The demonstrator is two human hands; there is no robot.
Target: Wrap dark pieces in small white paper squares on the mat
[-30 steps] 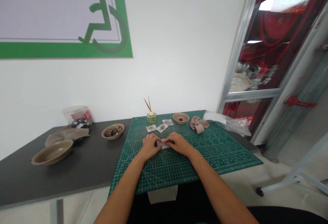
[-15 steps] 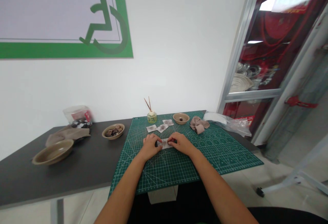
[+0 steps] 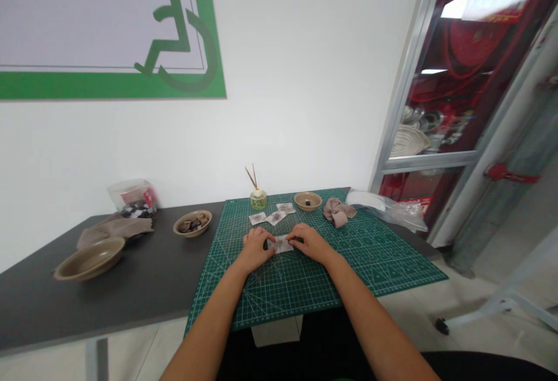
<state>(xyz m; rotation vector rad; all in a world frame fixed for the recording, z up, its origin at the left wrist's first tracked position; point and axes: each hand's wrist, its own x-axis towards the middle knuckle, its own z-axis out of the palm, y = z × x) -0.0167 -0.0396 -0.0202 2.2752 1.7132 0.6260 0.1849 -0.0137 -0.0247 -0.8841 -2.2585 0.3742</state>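
A small white rectangular piece with a dark smudged middle (image 3: 282, 244), perhaps paper or a sachet, lies flat on the green cutting mat (image 3: 370, 259). My left hand (image 3: 257, 248) is curled at its left end, thumb and fingers closed on that edge. At the right end, my right hand (image 3: 308, 242) has its thumb and fingertips pinched together on the piece. Whether anything small is in the right fingertips is too small to tell. Three similar pieces (image 3: 276, 217) lie just beyond my hands.
A reed diffuser (image 3: 258, 199) stands behind the pieces. Bowls include one with a dark item (image 3: 300, 202), one of brown chunks (image 3: 178, 227) and a larger one (image 3: 65, 273) at left. A crumpled cloth (image 3: 337, 213), plastic bag (image 3: 392, 209) and clear tub (image 3: 126, 195) lie around.
My right fingertips have shifted slightly and the thumb and fingers sit closer together, showing more of the piece's right end. My left hand stays where it was.
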